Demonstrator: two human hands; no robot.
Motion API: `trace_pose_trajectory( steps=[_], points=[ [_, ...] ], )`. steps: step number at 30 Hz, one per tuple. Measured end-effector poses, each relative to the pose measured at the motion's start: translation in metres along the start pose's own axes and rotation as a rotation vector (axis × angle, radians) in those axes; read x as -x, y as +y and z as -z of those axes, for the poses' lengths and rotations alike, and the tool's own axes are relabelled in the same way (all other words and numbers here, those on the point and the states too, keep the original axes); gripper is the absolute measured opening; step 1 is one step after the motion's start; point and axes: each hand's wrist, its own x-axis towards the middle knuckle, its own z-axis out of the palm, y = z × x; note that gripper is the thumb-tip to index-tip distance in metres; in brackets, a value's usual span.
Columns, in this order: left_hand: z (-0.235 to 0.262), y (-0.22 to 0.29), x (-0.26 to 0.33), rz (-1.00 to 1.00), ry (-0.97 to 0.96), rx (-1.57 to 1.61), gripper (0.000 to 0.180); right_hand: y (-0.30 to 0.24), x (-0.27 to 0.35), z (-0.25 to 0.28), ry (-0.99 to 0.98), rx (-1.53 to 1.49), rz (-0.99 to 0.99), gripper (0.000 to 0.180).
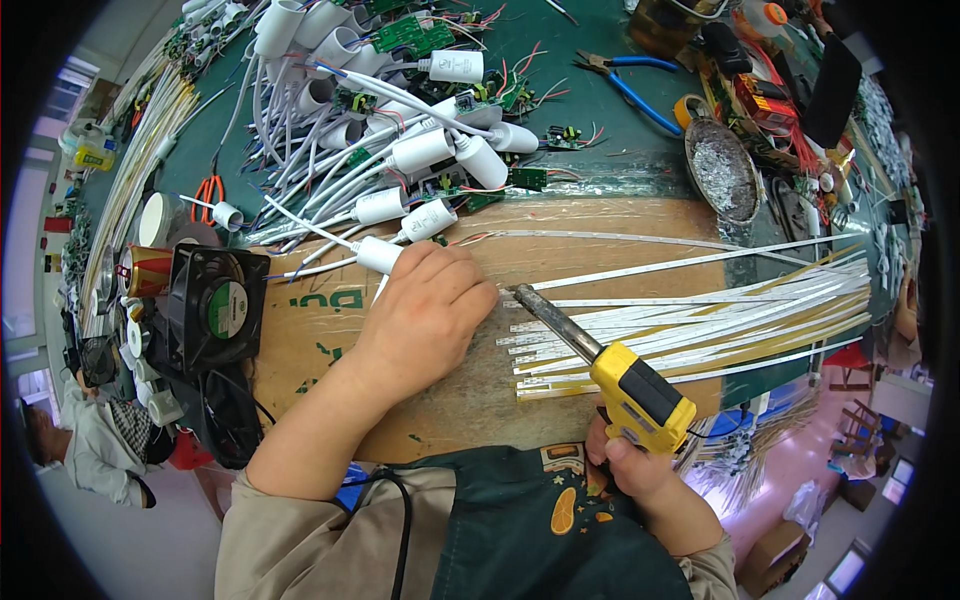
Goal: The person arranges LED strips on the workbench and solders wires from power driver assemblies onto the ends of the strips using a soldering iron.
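My right hand [625, 462] grips a yellow soldering iron [640, 395]. Its metal tip [530, 298] points up-left onto the near ends of several white and yellow LED strips [690, 320] fanned across a brown cardboard sheet [470, 395]. My left hand [430, 305] rests knuckles-up on the cardboard right beside the strip ends, fingers curled. A white cylindrical end cap [378, 254] with its cable lies at the hand's upper left, touching it. What the fingers pinch underneath is hidden.
A heap of white end caps, cables and green circuit boards [400, 110] fills the green mat behind. A black fan [215, 305] and a can [148, 270] stand left. Blue pliers [630, 85] and a dish of solder dross [722, 170] lie at back right.
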Motion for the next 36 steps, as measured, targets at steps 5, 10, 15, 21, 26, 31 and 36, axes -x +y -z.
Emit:
trace_pose_trajectory(
  steps=[5, 10, 15, 21, 26, 31, 36],
  points=[
    [-0.001, 0.002, -0.005, -0.014, 0.005, 0.015, 0.021, -0.001, 0.000, 0.005, -0.007, -0.072, -0.034, 0.065],
    [0.000, 0.004, -0.007, -0.023, 0.001, 0.021, 0.021, 0.007, 0.009, 0.009, -0.017, -0.068, -0.300, 0.022],
    [0.003, 0.006, -0.004, -0.010, 0.028, -0.010, 0.023, -0.009, -0.003, -0.011, -0.050, -0.050, -0.142, 0.024],
    [-0.001, 0.014, -0.011, -0.009, 0.053, 0.013, 0.019, -0.004, -0.003, -0.006, -0.070, -0.047, -0.003, 0.046],
    [-0.002, 0.015, -0.014, 0.002, 0.066, 0.030, 0.018, 0.010, -0.006, -0.002, -0.082, 0.003, 0.129, 0.049],
    [0.000, 0.015, -0.009, 0.005, 0.059, 0.004, 0.018, 0.013, -0.006, -0.005, -0.119, -0.050, 0.132, 0.053],
    [0.001, 0.015, -0.009, 0.006, 0.069, 0.024, 0.019, 0.011, -0.006, -0.006, -0.125, -0.032, 0.156, 0.054]
  ],
)
